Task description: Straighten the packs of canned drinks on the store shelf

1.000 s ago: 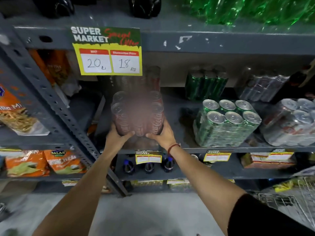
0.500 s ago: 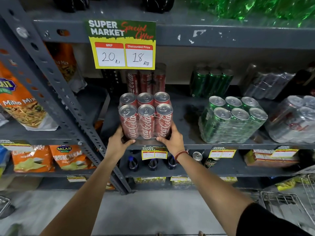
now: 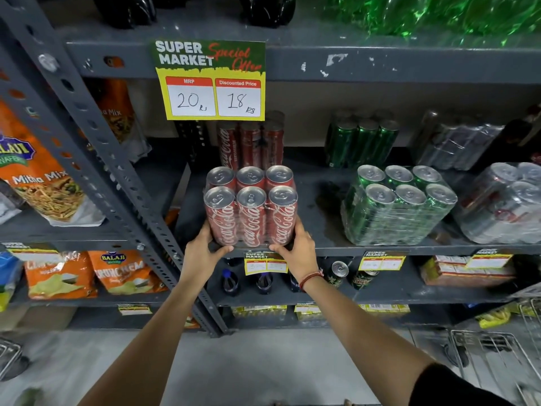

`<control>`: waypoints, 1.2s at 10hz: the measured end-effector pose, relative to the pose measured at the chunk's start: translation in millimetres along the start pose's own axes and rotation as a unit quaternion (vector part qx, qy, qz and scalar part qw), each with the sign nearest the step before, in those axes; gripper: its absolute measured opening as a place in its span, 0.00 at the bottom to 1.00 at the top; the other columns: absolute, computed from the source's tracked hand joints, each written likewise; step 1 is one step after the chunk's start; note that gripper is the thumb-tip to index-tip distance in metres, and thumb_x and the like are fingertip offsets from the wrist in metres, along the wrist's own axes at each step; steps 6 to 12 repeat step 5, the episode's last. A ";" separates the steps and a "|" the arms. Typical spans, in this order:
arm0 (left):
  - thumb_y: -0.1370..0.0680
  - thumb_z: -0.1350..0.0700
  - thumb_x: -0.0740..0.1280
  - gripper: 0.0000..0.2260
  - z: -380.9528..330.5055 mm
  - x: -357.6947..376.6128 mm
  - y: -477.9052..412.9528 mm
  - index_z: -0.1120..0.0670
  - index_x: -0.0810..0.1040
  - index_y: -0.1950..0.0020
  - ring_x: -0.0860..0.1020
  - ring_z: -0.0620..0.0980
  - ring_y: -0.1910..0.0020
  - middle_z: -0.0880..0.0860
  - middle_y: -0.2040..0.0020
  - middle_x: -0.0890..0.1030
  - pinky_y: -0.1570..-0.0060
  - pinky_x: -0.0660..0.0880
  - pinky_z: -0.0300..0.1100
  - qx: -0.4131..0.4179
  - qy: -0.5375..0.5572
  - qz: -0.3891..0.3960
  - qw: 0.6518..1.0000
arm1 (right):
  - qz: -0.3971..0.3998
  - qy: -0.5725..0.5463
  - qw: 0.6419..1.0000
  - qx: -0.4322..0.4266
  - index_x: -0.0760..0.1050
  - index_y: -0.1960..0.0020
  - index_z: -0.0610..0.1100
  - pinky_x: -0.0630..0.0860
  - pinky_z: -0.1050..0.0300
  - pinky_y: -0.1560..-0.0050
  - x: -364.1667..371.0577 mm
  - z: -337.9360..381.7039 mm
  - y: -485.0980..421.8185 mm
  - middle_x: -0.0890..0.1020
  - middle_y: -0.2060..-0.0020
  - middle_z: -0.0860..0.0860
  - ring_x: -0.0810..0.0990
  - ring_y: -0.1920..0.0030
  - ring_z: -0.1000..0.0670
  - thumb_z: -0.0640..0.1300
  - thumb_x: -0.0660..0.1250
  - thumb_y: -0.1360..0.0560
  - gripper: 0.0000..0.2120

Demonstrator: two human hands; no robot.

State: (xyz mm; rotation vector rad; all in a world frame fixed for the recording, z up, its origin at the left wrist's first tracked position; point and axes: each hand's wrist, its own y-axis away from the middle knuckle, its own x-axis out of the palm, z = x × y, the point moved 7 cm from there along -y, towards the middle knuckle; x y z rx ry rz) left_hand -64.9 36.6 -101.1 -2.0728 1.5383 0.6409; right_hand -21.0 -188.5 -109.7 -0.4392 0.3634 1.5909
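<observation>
We see a red six-pack of cola cans [image 3: 251, 206] with white script and silver tops, a green six-pack [image 3: 395, 206] with silver tops beside it, and a silver-and-red pack [image 3: 503, 206] further right; the shelf [image 3: 322, 230] is dark grey, the price sign [image 3: 209, 80] yellow and green with red headers, the snack bags [image 3: 87, 273] orange, and the wrist thread [image 3: 310, 278] red

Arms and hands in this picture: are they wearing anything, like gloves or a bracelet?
No gloves: both the left hand and the right hand are bare, and so are the forearms. The right wrist wears a thin red thread bracelet wound around it. A black sleeve covers the upper right arm near the bottom corner. No ring or watch can be seen, and the left wrist has nothing on it.
</observation>
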 end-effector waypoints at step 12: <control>0.27 0.56 0.73 0.30 -10.0 -2.3 5.9 0.61 0.65 0.29 0.77 0.60 0.40 0.61 0.39 0.79 0.41 0.74 0.51 -0.036 -0.091 -0.001 0.995 | 0.031 0.002 0.999 -0.025 0.67 0.36 0.39 0.70 0.52 0.35 -15.3 20.5 3.6 0.79 0.41 0.41 0.75 0.38 0.43 0.46 0.77 0.34 0.32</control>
